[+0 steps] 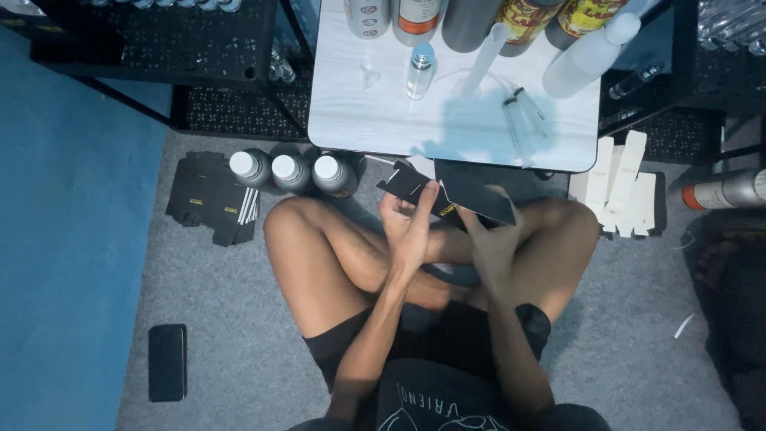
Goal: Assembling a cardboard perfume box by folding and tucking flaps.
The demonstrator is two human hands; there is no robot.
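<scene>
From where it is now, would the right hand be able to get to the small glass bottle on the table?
Probably yes, once it lets go. The right hand holds the black box just below the table edge, and the bare tabletop before the small glass bottle leaves the way free.

A small white worktop [359, 120] at the far side carries a clear glass vial [420, 70], two clear plastic syringes [523, 116] and tall bottles [415, 20] along its far edge.
</scene>
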